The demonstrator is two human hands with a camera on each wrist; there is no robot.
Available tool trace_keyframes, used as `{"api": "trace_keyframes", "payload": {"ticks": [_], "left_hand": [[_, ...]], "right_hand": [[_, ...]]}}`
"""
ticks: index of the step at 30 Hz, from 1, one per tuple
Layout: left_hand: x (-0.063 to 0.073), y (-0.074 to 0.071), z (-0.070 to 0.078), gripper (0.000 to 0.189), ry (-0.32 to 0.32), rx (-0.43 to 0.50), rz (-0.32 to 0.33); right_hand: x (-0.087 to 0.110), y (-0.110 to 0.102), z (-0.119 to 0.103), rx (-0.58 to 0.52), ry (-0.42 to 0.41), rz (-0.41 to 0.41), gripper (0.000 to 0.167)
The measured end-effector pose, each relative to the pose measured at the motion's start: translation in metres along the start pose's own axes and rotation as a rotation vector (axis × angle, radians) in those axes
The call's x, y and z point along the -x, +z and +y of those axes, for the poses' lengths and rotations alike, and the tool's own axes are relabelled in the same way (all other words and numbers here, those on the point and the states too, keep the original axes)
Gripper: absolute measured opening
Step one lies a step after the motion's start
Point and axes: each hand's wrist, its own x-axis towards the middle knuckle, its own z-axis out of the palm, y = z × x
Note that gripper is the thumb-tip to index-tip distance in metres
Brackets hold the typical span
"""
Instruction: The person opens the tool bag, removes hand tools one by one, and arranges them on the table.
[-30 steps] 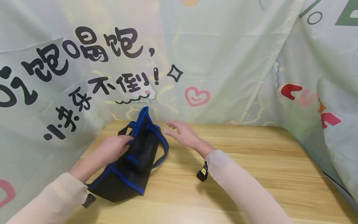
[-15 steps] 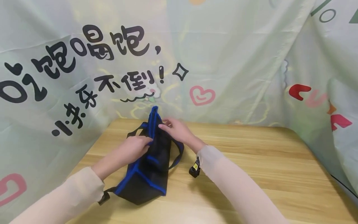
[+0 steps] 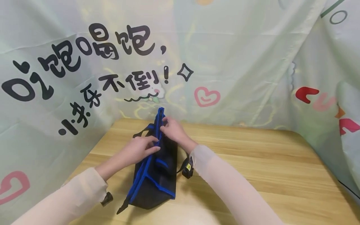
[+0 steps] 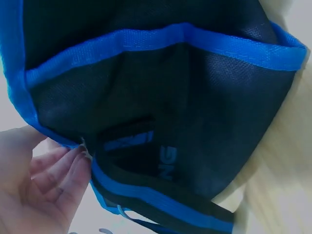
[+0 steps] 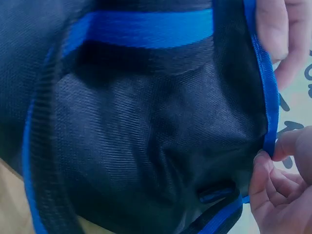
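Pinching the blue rim (image 5: 270,112) of one bag (image 3: 167,175), the right hand (image 3: 174,128) has thumb and fingers together; the left hand (image 3: 137,150) touches the rim, thumb and fingers apart on either side, clamping unclear. Black, woven-textured, with two handles (image 4: 165,201), the bag stands on one wood-grained table (image 3: 253,162).

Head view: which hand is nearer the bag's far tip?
The right hand, by the far tip of the black tote bag; the left hand is lower in view, nearer the camera.
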Motion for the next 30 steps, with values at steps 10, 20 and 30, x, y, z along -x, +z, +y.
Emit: {"api": "trace_keyframes", "payload": {"ticks": [10, 20, 30], "left_hand": [[-0.012, 0.005, -0.009, 0.032, -0.213, 0.214, -0.05], [-0.027, 0.005, -0.005, 0.032, -0.271, 0.35, -0.152], [-0.04, 0.013, 0.013, 0.025, -0.222, 0.536, -0.225]], "right_hand": [[0.007, -0.012, 0.008, -0.151, 0.097, 0.015, 0.024], [0.017, -0.03, 0.018, -0.227, 0.135, 0.014, 0.021], [0.03, -0.055, 0.032, -0.189, 0.125, 0.013, 0.023]]}}
